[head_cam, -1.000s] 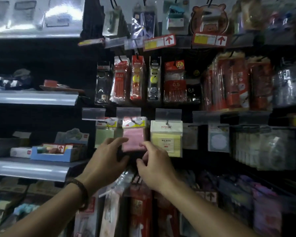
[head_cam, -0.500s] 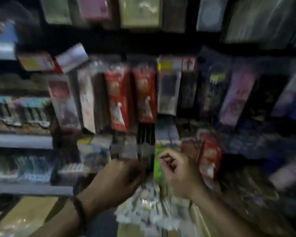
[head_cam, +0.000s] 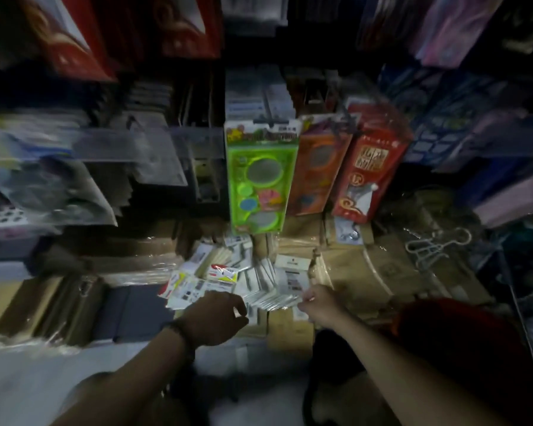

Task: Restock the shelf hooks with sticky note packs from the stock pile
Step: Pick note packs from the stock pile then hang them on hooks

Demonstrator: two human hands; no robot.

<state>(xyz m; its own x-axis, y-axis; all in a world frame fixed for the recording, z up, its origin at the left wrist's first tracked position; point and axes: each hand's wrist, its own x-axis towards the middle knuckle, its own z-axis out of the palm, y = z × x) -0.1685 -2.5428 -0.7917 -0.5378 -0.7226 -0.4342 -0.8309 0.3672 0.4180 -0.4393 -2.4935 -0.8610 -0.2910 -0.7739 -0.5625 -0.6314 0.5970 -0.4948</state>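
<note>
Head camera looked down at two bare hands over a heap of small packs. The right hand (head_cam: 319, 305) had its grip pressed on the edge of a fanned row of packs (head_cam: 268, 298), with the finger and thumb pinching the near end. I think it held them there to lift one or a few out of the stock pile (head_cam: 225, 279). The left hand (head_cam: 216, 318) hung just beside, at about 9 o'clock from the right one. Its fingers curled down and were partly closed, but I could not tell if they held anything. It wore a dark band (head_cam: 179, 330) on the wrist. It seemed ready to steady the heap or take the next pack.

The pile lay low on wrapped brown boxes (head_cam: 366, 272), just below a bright green toy pack (head_cam: 260, 176) at 12 o'clock. A red pack (head_cam: 368, 167) hung at 1 o'clock. White hangers (head_cam: 434, 245) lay at 3 o'clock.

The sticky note hooks were not in view, so they must have been higher up. The picture was dark and smeared. I could not read any label or tell the colours of the notes inside. Something red (head_cam: 456, 333) at 4 o'clock was too dim to name.
</note>
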